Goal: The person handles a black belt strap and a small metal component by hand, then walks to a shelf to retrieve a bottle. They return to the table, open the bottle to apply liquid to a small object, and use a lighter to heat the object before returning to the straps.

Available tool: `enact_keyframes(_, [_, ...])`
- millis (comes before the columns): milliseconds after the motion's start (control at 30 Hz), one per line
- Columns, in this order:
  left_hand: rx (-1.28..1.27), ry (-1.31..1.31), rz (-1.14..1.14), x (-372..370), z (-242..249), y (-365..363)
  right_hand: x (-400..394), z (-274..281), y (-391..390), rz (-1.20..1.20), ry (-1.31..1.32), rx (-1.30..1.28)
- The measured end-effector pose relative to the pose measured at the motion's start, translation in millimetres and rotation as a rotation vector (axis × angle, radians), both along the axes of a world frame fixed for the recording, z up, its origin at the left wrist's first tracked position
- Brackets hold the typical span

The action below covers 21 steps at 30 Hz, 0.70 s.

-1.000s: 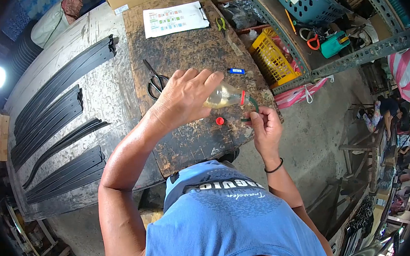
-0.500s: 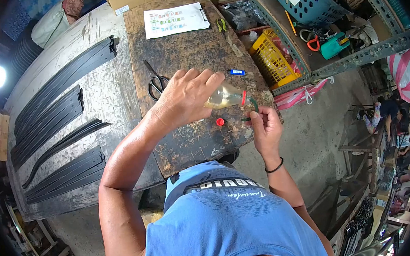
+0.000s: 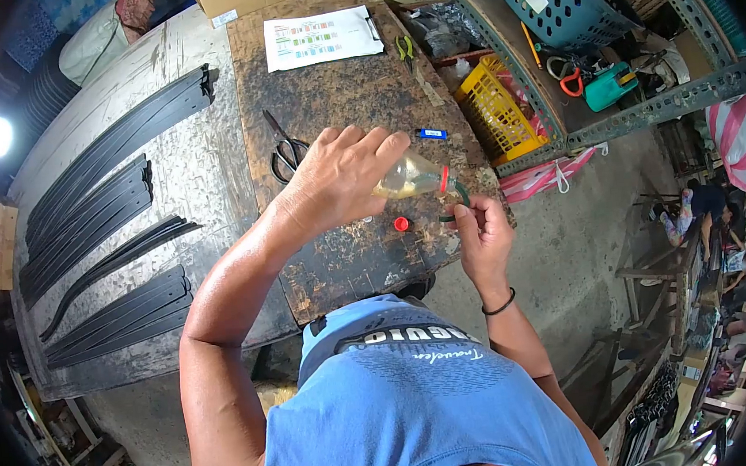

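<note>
My left hand (image 3: 345, 171) is wrapped over a clear plastic bottle (image 3: 407, 177) with a red neck ring. The bottle lies tilted, its mouth to the right, and pale yellowish liquid shows inside. At the mouth, my right hand (image 3: 485, 230) pinches a thin dark green curved strip (image 3: 463, 192) between thumb and fingers. A red bottle cap (image 3: 401, 223) sits on the wooden table (image 3: 341, 271) below the bottle. Black-handled scissors (image 3: 284, 147) lie just beyond my left wrist, and a small blue-labelled item (image 3: 431, 134) rests past the bottle.
Bundles of black strips (image 3: 109, 154) lie across the left tabletop. A printed sheet (image 3: 320, 38) and green-handled pliers (image 3: 405, 48) are at the far side. On the right stand a yellow crate (image 3: 504, 110) and a shelf with a teal basket (image 3: 561, 3). Other people are in the right background.
Both hands, the bottle and the strip hold nearly the same position. The view has shifted only slightly.
</note>
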State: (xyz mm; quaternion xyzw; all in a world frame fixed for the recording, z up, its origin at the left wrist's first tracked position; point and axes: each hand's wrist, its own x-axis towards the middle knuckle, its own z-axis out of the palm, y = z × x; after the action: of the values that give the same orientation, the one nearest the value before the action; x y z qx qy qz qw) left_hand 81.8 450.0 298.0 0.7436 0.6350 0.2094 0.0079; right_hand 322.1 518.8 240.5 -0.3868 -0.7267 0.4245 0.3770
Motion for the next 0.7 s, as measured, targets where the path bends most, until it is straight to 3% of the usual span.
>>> enact_keyframes(167, [0.018, -0.004, -0.006, -1.2, -1.4, -0.9, -1.6, -1.1, -1.1, -0.015, -0.008, -0.014])
enact_keyframes(233, [0.041, -0.018, -0.008, -1.6, -0.9, -1.5, -2.1, -3.7, -0.3, -0.015, 0.135, -0.097])
enact_keyframes(700, [-0.011, -0.038, 0.004, 1.4, 2.0, 0.6, -0.6, -4.1, 4.0, 0.022, 0.085, -0.106])
